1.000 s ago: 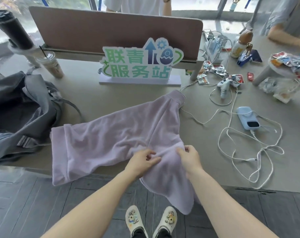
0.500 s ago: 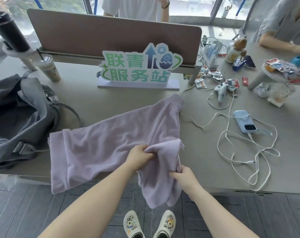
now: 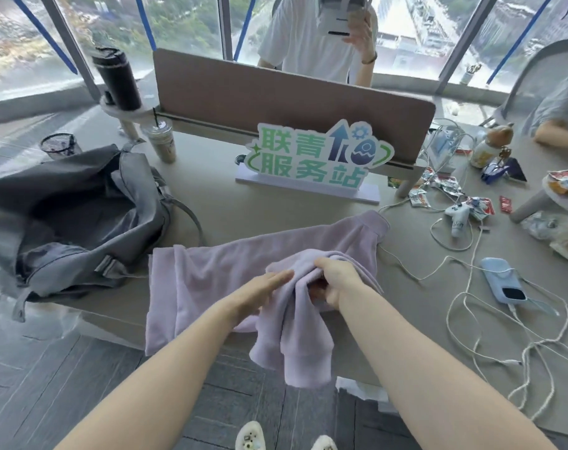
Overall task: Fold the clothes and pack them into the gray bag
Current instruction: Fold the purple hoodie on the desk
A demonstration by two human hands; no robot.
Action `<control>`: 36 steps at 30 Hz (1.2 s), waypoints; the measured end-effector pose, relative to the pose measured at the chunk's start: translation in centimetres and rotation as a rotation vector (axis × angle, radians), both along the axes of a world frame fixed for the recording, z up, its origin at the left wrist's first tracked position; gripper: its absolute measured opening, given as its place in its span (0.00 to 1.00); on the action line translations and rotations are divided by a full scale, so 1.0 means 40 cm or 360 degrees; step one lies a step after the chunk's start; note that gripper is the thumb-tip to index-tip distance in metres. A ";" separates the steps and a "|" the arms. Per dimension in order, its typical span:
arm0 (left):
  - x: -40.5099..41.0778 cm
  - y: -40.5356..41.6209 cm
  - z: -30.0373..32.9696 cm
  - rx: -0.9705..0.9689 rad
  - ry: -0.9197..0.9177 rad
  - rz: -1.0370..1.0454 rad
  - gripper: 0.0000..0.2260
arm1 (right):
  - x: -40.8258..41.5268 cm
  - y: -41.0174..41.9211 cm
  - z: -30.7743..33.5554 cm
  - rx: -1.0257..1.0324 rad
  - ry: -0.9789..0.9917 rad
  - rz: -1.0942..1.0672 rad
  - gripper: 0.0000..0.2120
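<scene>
Clothes on the table come to one lilac garment, lying just right of the gray bag, which gapes open. Its long axis runs from its near-left end, by the bag, up toward the green sign; a bunched part hangs over the table's near edge. The right hand is curled tight around a gathered fold of the garment near its middle. The left hand is flat and open, fingers straight, resting against the cloth beside that fold, gripping nothing.
</scene>
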State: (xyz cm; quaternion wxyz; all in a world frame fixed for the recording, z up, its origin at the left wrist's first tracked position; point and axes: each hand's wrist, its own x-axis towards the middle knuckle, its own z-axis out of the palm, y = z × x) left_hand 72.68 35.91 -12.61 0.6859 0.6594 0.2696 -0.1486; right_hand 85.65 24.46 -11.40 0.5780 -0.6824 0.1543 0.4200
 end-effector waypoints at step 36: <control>0.177 0.359 0.048 0.1320 0.0910 -0.0574 0.09 | 0.355 0.038 -0.095 -0.0434 -0.0612 0.2009 0.09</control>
